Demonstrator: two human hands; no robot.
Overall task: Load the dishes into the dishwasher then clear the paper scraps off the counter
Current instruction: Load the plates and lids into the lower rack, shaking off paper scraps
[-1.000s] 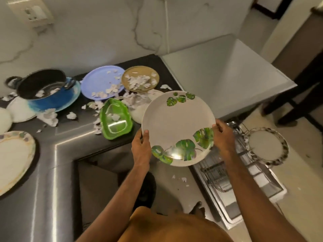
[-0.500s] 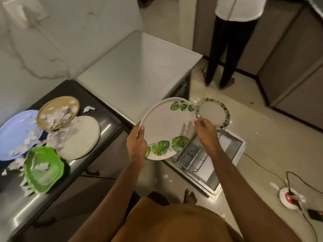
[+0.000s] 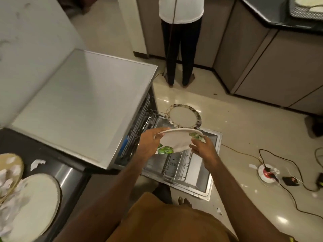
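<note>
1. Closest in, a tan-orange shirt (image 3: pixel 174 226) fills the bottom edge, with both bare forearms reaching forward from it.
2. At lower left, the dark counter (image 3: pixel 70 175) carries a plain white plate (image 3: pixel 38 201) and a tan plate (image 3: pixel 14 163) behind it at the frame edge. Paper scraps (image 3: pixel 7 194) are heaped across both, badly blurred, and one loose scrap (image 3: pixel 37 163) lies on the bare counter nearby.
3. The left hand (image 3: pixel 150 144) grips the leaf-print plate (image 3: pixel 176 139) at its left rim, fingers curled around the edge.
4. The right hand (image 3: pixel 203 151) pinches the same plate at its right rim, beside a green leaf.
5. The plate is tipped almost flat, so its rim shows nearly edge-on. It is held above the lower rack (image 3: pixel 180 170), and it seems to be clear of the wires, though the hands hide the gap.
6. The rack is pulled out over the lowered dishwasher door (image 3: pixel 209 175).
7. A speckled-rim plate (image 3: pixel 183 117) stands upright at the rack's far end, just beyond the held plate.
8. To the left, the flat grey top of the dishwasher (image 3: pixel 83 105) adjoins the counter.
9. On the pale floor (image 3: pixel 244 123), small white bits (image 3: pixel 218 210) lie near the door's corner. Well to the right is a red-and-white socket (image 3: pixel 266 173) with trailing cables.
10. Farthest back, a second person (image 3: pixel 180 41) in a white top and dark trousers stands facing the cabinets.
</note>
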